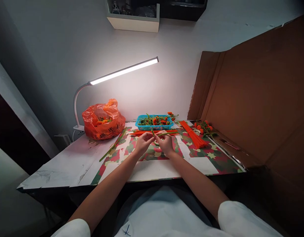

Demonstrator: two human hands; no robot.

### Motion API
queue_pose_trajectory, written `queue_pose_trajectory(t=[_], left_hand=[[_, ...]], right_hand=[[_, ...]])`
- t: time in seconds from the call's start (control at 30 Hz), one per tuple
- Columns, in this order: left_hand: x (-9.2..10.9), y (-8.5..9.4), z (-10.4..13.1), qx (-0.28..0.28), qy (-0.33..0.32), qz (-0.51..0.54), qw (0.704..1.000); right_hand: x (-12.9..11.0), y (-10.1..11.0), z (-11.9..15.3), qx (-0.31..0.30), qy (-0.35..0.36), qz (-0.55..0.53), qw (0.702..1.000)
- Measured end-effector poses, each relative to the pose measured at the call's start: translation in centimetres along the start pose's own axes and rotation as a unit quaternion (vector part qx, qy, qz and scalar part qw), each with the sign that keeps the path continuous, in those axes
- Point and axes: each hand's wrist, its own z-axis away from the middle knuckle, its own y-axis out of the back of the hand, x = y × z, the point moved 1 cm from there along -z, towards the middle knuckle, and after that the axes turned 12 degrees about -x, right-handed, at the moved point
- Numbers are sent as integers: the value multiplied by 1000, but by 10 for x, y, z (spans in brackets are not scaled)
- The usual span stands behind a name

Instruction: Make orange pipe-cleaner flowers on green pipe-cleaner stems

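My left hand [143, 143] and my right hand [166, 143] meet over the middle of the table, fingers pinched together on a thin green stem [169, 133]. One end of it pokes up between my fingertips, and the rest runs off to the right past my right hand. Part of a pale ring, perhaps a tape roll [156, 143], shows just below my fingers. Just beyond my hands lie long orange sticks [135, 133]. Behind those stands a blue plastic basket [154, 127] heaped with orange artificial-looking flowers and green stems.
An orange plastic bag [104, 128] of flowers and a lamp [124, 70] stand left, near a bundle of green stems [112, 146]. On the right lie a bundle of orange sticks [193, 135], a white roll [197, 131], more flowers [203, 127] and a tall cardboard sheet [260, 95].
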Motion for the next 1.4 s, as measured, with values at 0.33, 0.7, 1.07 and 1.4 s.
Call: queue_pose_trajectory(t=[0.33,0.7,1.07,1.4], left_hand=[[-10,15,-4,-11,65,62,996],[-8,13,-1,-22,87,57,994],[-16,15,-6,12,86,27,996],[-7,7,-3,39,52,52,997]], right_hand=[[0,6,3,-56,27,-4,998],[2,13,1,-131,37,63,989],[2,2,6,-50,1,79,996],[0,-8,4,-50,8,57,997]])
